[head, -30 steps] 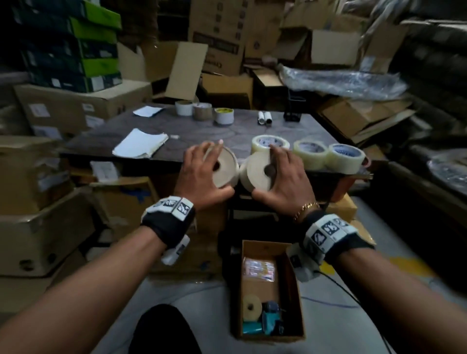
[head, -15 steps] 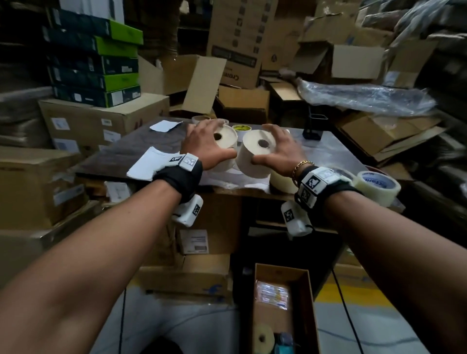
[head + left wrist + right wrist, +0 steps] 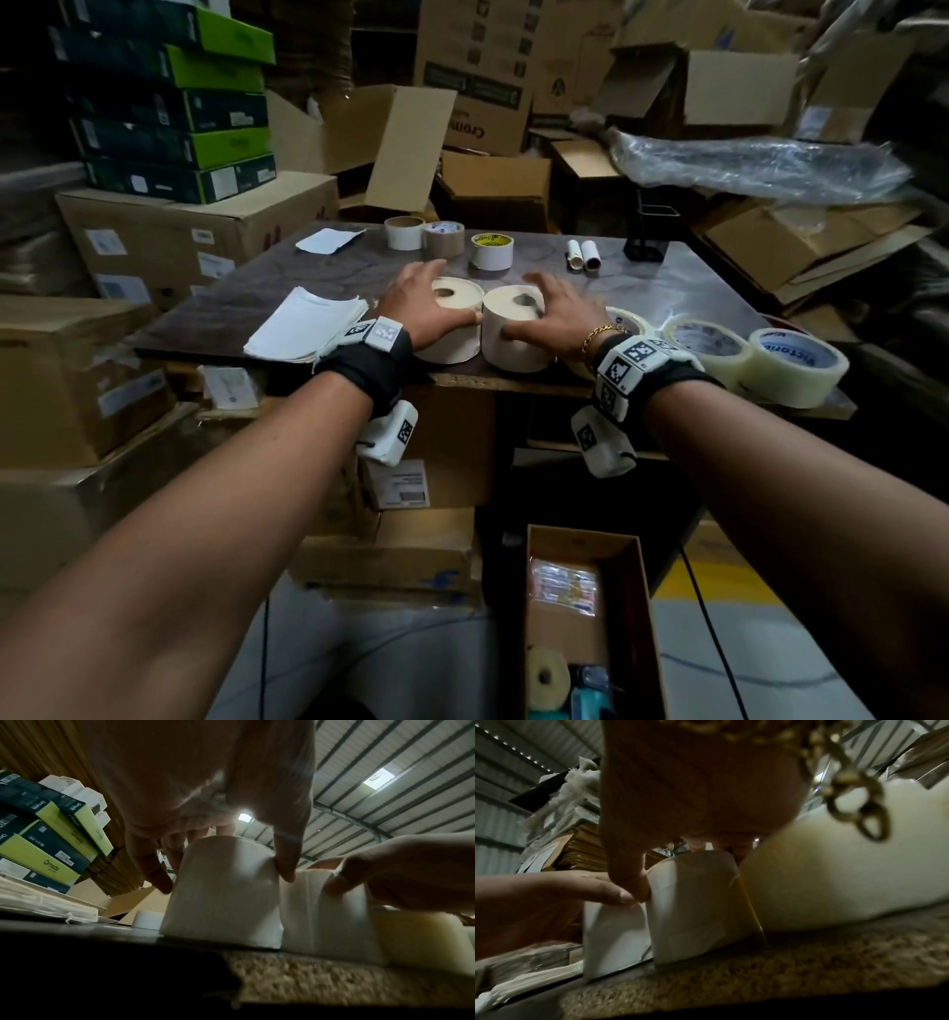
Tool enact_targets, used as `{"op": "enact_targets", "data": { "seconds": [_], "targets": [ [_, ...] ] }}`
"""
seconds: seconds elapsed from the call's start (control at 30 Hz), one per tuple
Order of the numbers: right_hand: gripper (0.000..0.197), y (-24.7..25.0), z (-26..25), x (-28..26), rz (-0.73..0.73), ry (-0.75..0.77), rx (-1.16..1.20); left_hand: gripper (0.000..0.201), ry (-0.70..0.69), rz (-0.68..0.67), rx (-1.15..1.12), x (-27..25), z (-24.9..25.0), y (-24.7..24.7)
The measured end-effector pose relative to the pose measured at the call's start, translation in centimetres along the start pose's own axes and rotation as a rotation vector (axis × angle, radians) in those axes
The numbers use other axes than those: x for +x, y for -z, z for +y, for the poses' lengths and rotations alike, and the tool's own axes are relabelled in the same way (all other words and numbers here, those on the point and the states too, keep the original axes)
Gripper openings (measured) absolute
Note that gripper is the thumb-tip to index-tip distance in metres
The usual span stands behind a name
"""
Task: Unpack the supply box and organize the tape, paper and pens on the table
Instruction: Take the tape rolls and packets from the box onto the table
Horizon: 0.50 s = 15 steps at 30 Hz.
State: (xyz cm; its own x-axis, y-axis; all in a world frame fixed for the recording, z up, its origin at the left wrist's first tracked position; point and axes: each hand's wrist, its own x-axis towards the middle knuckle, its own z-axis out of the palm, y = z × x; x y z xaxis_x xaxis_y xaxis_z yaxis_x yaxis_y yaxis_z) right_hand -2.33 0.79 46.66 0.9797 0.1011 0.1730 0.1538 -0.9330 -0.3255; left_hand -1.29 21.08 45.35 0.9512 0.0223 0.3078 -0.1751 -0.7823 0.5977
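Note:
Two wide white paper rolls stand side by side, touching, near the table's front edge (image 3: pixel 462 379). My left hand (image 3: pixel 426 303) grips the left roll (image 3: pixel 452 339) from above, thumb on its side, as the left wrist view shows (image 3: pixel 223 892). My right hand (image 3: pixel 560 313) grips the right roll (image 3: pixel 513 344) the same way; in the right wrist view that roll (image 3: pixel 698 902) has my thumb on its side. A stack of white paper (image 3: pixel 308 329) lies left of them. Three clear tape rolls (image 3: pixel 793 367) sit at the right front.
Three tape rolls (image 3: pixel 444 239), two small white tubes (image 3: pixel 583 255), a paper slip (image 3: pixel 328 240) and a black mesh holder (image 3: pixel 649 239) stand at the table's back. The open supply box (image 3: pixel 637 616) is on the floor below, holding a tape roll (image 3: pixel 547 678) and a packet. Cartons crowd all sides.
Both hands have carried the two white rolls forward from in front of the table and turned them from tilted to standing upright on the tabletop.

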Motion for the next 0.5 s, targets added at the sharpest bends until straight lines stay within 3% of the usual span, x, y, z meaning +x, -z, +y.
{"op": "enact_targets", "data": {
  "seconds": [0.1, 0.4, 0.5],
  "targets": [
    [0.087, -0.3, 0.3, -0.4, 0.019, 0.04, -0.027, 0.099, 0.016, -0.035, 0.014, -0.8, -0.4, -1.0],
    [0.087, -0.5, 0.4, -1.1, 0.03, 0.075, -0.106, 0.112, 0.056, 0.031, 0.075, -1.7, -0.2, -1.4],
    [0.088, -1.0, 1.1, -2.1, 0.076, 0.104, -0.139, 0.112, 0.052, 0.156, 0.134, -3.0, 0.2, -2.1]
  ]
}}
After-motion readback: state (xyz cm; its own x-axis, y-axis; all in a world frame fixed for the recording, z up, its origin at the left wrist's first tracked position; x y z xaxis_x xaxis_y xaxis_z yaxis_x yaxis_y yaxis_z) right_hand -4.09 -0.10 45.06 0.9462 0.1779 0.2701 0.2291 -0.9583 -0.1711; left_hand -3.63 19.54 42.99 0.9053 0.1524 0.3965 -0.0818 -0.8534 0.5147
